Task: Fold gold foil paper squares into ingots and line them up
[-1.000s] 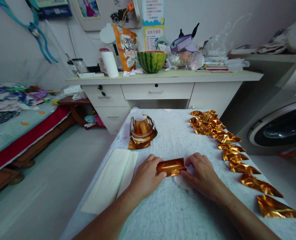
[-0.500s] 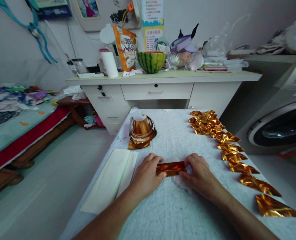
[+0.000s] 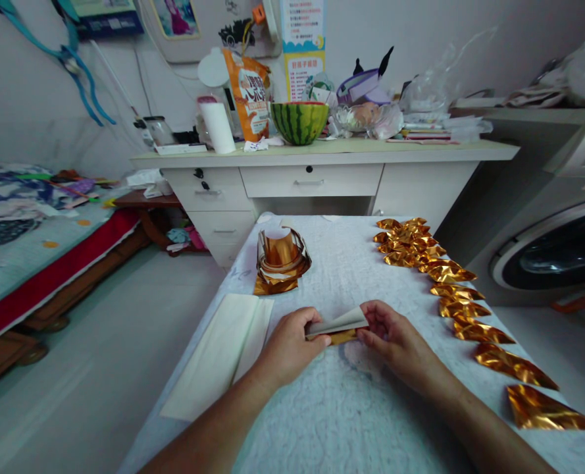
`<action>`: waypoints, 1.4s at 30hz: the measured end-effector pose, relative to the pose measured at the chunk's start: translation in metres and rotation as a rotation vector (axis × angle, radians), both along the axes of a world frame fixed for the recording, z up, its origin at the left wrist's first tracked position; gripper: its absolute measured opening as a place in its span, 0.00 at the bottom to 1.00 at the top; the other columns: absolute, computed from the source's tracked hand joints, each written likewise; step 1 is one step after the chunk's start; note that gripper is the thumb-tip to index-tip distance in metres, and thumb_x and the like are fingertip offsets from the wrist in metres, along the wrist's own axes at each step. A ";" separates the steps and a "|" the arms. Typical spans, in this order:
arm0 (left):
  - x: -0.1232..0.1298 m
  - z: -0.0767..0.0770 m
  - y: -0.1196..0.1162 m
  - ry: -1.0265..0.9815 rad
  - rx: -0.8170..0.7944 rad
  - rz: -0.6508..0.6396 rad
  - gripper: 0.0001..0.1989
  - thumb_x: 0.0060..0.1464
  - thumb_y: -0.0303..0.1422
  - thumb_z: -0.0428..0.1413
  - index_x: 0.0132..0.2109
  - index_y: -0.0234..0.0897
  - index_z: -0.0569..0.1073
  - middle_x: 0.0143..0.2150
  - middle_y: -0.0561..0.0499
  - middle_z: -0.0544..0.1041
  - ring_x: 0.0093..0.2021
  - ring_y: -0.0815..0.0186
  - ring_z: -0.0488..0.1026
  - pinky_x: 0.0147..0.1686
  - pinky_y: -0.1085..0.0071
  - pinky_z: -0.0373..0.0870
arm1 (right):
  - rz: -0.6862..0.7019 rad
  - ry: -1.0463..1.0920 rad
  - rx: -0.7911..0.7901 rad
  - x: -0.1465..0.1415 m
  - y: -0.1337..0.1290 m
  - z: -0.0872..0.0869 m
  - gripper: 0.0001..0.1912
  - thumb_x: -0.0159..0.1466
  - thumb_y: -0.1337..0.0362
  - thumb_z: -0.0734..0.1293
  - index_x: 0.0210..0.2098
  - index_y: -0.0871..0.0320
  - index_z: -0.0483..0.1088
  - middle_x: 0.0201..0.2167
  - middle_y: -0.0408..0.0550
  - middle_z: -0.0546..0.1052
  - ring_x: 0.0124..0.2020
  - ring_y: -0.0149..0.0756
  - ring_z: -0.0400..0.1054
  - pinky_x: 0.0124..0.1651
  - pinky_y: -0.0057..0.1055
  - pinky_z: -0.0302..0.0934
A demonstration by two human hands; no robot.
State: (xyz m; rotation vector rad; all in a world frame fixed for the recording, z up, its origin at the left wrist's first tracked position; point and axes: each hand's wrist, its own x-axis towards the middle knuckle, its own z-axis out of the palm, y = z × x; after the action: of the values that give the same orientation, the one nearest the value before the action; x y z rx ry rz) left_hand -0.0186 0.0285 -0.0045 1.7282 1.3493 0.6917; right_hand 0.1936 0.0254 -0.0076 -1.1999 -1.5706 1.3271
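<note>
Between my two hands, just above the cloth-covered table (image 3: 312,408), is a folded sheet of gold foil paper (image 3: 342,337), its pale back (image 3: 339,320) turned up along the far edge. My left hand (image 3: 292,342) pinches the left end, thumb in front. At the right end, the fingers of my right hand (image 3: 388,329) are closed on the paper's corner. Beyond my left hand sits a curled stack of gold foil sheets (image 3: 279,260). Left of that hand lie pale paper sheets (image 3: 216,352). Folded gold foil pieces (image 3: 462,306) run in a row down the table's right side.
A white desk (image 3: 316,158) stands behind the table, holding a half watermelon (image 3: 299,123), an orange pouch (image 3: 250,99) and plastic bags. To the right is a washing machine (image 3: 543,197). A bed (image 3: 50,263) is on the left, with floor (image 3: 139,329) between.
The foil strip's far edge has lifted and turned, so its pale back shows where shiny gold was. My right hand's fingers have curled around that edge.
</note>
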 end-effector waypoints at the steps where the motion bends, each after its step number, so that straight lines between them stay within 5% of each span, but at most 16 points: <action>1: 0.001 0.000 0.000 -0.054 -0.051 -0.003 0.06 0.49 0.30 0.57 0.30 0.38 0.66 0.26 0.58 0.65 0.28 0.69 0.64 0.27 0.75 0.57 | 0.016 0.018 -0.019 0.000 0.000 0.001 0.12 0.60 0.54 0.67 0.36 0.55 0.65 0.32 0.44 0.72 0.34 0.36 0.68 0.37 0.31 0.62; 3: 0.002 0.001 -0.001 -0.190 -0.130 0.000 0.06 0.49 0.31 0.57 0.35 0.38 0.66 0.28 0.58 0.67 0.27 0.70 0.65 0.26 0.76 0.57 | 0.037 0.055 -0.063 0.001 0.001 0.002 0.14 0.60 0.52 0.67 0.32 0.55 0.65 0.30 0.44 0.73 0.33 0.35 0.67 0.37 0.31 0.61; 9: 0.005 0.003 -0.003 -0.489 -0.287 0.089 0.31 0.45 0.36 0.62 0.55 0.39 0.60 0.35 0.53 0.74 0.31 0.68 0.72 0.27 0.76 0.62 | -0.095 0.173 -0.175 0.002 0.003 -0.001 0.20 0.55 0.47 0.71 0.32 0.56 0.67 0.26 0.41 0.71 0.25 0.30 0.61 0.28 0.27 0.54; 18: 0.005 0.000 -0.004 -0.504 -0.414 0.090 0.13 0.51 0.37 0.58 0.40 0.32 0.72 0.27 0.54 0.72 0.23 0.75 0.63 0.20 0.78 0.54 | -0.126 0.316 -0.254 -0.002 0.000 0.004 0.17 0.54 0.53 0.74 0.35 0.58 0.70 0.25 0.39 0.70 0.23 0.26 0.59 0.25 0.24 0.55; 37: 0.017 0.001 -0.010 -0.568 -0.332 0.091 0.13 0.54 0.40 0.56 0.37 0.32 0.71 0.24 0.52 0.74 0.20 0.74 0.63 0.21 0.77 0.56 | -0.072 0.470 -0.276 -0.015 -0.008 0.000 0.16 0.55 0.55 0.75 0.35 0.59 0.73 0.24 0.41 0.73 0.23 0.27 0.63 0.24 0.24 0.61; 42: 0.017 -0.001 -0.009 -0.571 -0.298 0.083 0.15 0.54 0.37 0.56 0.46 0.34 0.67 0.30 0.53 0.73 0.23 0.73 0.64 0.23 0.77 0.58 | -0.227 0.453 -0.188 -0.013 -0.007 0.001 0.16 0.53 0.55 0.76 0.34 0.60 0.73 0.25 0.42 0.75 0.22 0.27 0.63 0.26 0.25 0.62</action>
State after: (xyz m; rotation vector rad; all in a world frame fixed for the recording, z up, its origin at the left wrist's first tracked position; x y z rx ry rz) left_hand -0.0019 0.0197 -0.0059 1.1264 1.0576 0.8964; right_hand 0.1805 0.0189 -0.0064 -1.0560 -0.9797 1.4902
